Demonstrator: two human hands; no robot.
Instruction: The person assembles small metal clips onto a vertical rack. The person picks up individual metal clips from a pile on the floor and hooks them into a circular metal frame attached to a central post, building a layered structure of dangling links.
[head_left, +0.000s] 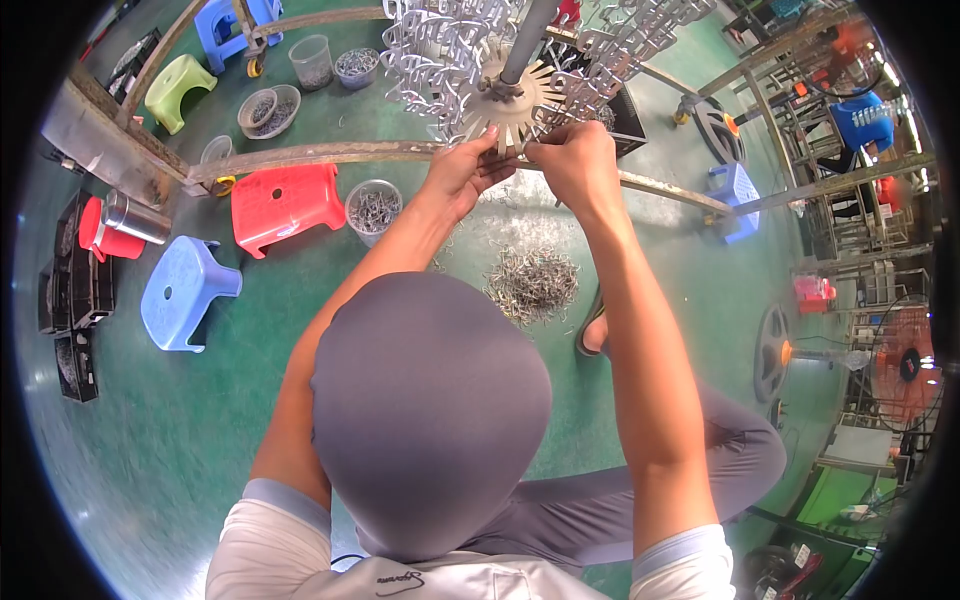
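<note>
My left hand (462, 174) is at the lower left rim of a slotted metal disc (507, 100), thumb raised and fingers bent under the edge. Whether it holds anything is too small to tell. Close beside it, my right hand (580, 165) is closed in a pinch at the disc's lower right rim; what it pinches is hidden. The disc sits around an upright grey pole (530, 42). Bent metal hooks (428, 62) hang in dense clusters on both sides of the pole. Below my hands a pile of small metal hooks (532, 285) lies on the green floor.
A rusty frame bar (330, 153) runs across behind my wrists. A bucket of metal parts (374, 208), a red stool (287, 207) and a blue stool (187, 292) stand left. A fan (905, 365) is at the right, and a person in blue (862, 122) farther back.
</note>
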